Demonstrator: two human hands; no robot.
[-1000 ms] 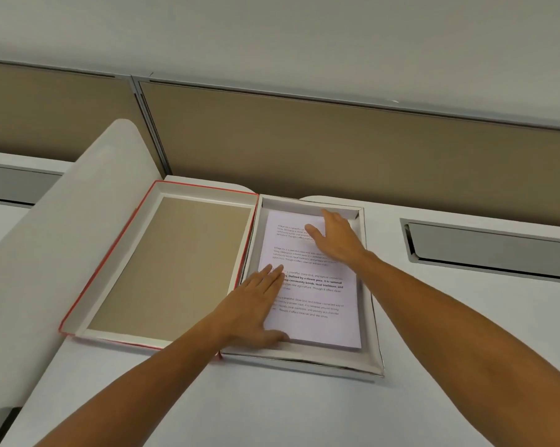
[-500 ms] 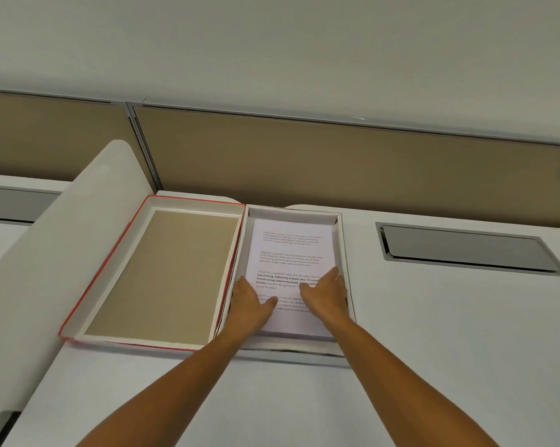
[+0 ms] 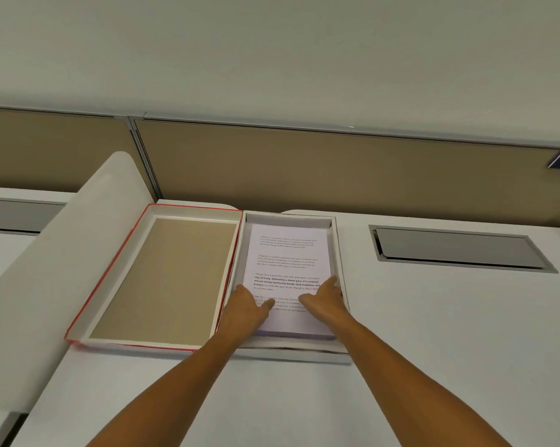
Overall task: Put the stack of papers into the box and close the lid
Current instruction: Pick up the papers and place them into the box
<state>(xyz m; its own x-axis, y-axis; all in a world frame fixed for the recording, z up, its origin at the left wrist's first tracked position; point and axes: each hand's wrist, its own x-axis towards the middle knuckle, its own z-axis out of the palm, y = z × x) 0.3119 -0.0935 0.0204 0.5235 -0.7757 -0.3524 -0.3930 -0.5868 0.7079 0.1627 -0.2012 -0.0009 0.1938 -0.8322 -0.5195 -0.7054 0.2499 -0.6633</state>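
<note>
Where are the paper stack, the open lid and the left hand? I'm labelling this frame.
stack of papers point(image 3: 288, 253): head view, upper printed part of the top sheet.
lid point(image 3: 169, 275): head view, its brown inner panel.
left hand point(image 3: 244, 306): head view, back of the hand.

Box point(image 3: 339, 253): sat on the desk point(image 3: 433, 333), before the partition point(image 3: 336, 169).
Papers point(image 3: 288, 253): lay inside the box.
Lid point(image 3: 162, 279): lay open, touching the box's left side.
Hands: left hand point(image 3: 244, 309) and right hand point(image 3: 325, 300) rested on the papers' near half.
Cable hatch point(image 3: 459, 250): right of the box, apart.
</note>
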